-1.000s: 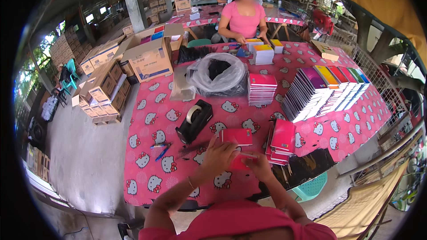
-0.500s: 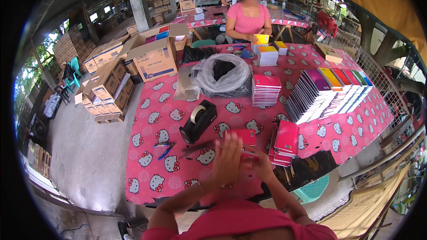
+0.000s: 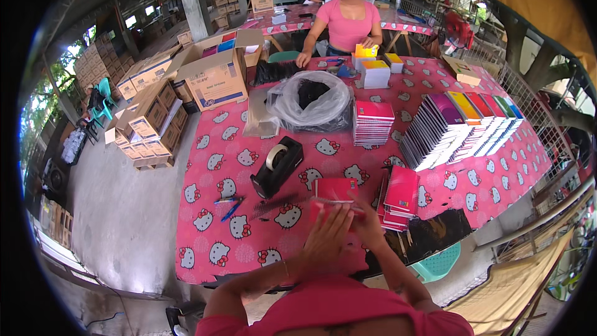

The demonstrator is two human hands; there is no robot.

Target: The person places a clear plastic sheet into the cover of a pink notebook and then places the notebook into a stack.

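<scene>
Both hands working at a small red-covered notebook, near side of table

Left hand (image 3: 329, 231) is lying palm down, fingers straight and together, over the small red-covered notebook (image 3: 315, 213); not wrapping round it. Right hand (image 3: 369, 226) is sitting at the notebook's right edge, fingers partly bent and blurring; can't tell whether it's gripping. The notebook is mostly hiding under the hands.

Just beyond, a second red-covered notebook (image 3: 334, 189) is lying flat. Left of it, a dark comb-like strip (image 3: 273, 205) is lying near two blue pens (image 3: 231, 211). A black tape dispenser with a pale roll (image 3: 277, 166) is standing behind these. To the right, a loose pile of red spiral notebooks (image 3: 401, 188) is leaning unevenly.

Further out, a neat stack of red notebooks (image 3: 373, 123) is standing beside a clear plastic bag with black contents (image 3: 340, 112). Rows of multicoloured spiral notebooks (image 3: 457, 130) are filling the right side. All are resting on a pink cat-print tablecloth (image 3: 208, 255).

Across the table, a co-worker in a pink top (image 3: 350, 25) is touching a yellow-topped stack (image 3: 365, 51) with one hand and reaching to a black bundle (image 3: 273, 71) with the other.
</scene>
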